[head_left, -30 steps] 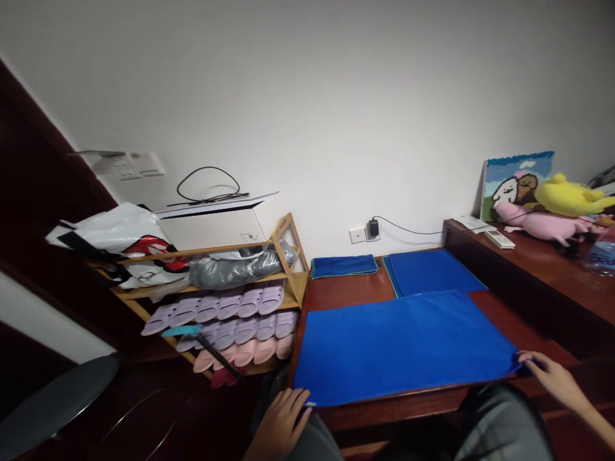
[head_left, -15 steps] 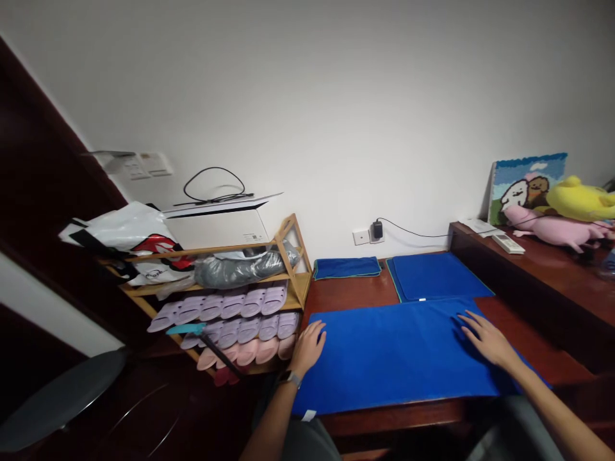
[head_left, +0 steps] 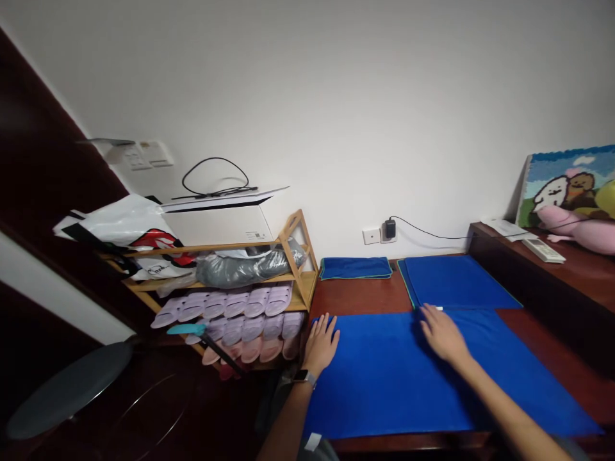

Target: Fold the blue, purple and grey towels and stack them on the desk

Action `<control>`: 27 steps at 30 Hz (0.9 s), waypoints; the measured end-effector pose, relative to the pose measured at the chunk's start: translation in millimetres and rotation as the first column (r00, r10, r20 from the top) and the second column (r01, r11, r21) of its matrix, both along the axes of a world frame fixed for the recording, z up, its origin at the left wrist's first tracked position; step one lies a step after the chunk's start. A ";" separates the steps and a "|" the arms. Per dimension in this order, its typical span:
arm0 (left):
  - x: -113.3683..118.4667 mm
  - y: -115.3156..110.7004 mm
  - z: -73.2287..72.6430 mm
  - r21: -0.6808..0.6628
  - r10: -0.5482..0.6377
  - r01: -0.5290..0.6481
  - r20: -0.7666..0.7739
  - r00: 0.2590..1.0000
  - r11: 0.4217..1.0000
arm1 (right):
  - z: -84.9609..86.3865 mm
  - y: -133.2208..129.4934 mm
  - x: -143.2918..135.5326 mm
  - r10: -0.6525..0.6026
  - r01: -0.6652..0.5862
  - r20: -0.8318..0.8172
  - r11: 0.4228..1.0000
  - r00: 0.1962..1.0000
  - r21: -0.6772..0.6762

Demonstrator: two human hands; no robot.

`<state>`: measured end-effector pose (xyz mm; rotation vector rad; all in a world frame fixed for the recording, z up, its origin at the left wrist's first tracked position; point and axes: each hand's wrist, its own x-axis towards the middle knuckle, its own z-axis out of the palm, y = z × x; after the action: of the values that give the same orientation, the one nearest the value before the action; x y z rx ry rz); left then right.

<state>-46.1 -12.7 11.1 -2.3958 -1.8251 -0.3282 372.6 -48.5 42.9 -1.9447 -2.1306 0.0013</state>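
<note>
A blue cloth lies spread out along the near side of the dark red wooden table, a white tag at its near left corner. On its left edge rests my left hand, flat with the fingers stretched out and a watch on the wrist. My right hand is over the far middle of this cloth, fingers extended and holding nothing; whether it touches the fabric I cannot tell. Just beyond it lies a folded blue cloth with green edging. Farther left, by the wall, is a smaller folded blue cloth.
To the left stands a wooden rack with several purple and pink slippers, a white box and a plastic bag. On a raised ledge at the right are a remote control and a pink plush toy. A black plug sits in the wall socket.
My right hand has moved left across the spread cloth, from near its right side to the far middle. My left hand stays at the left edge. The view has shifted slightly.
</note>
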 end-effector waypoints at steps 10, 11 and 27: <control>-9.8 7.3 -1.2 -0.101 -0.015 0.017 0.021 1.000 0.995 | -42.4 11.5 -40.3 0.054 -0.066 -0.069 0.981 0.996 -0.181; -11.0 7.7 -1.7 -0.095 -0.018 0.020 0.024 1.000 0.995 | -46.5 7.4 -13.0 0.008 -0.016 -0.046 0.983 0.999 -0.185; -17.6 15.4 -1.6 -0.115 0.012 -0.012 -0.003 1.000 0.993 | -31.4 -9.0 155.1 -0.451 0.469 0.137 0.867 0.882 -0.167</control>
<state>-63.7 2.7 9.5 -2.4571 -1.9071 -0.2244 527.7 -57.6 11.5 -2.5756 -1.7133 0.0321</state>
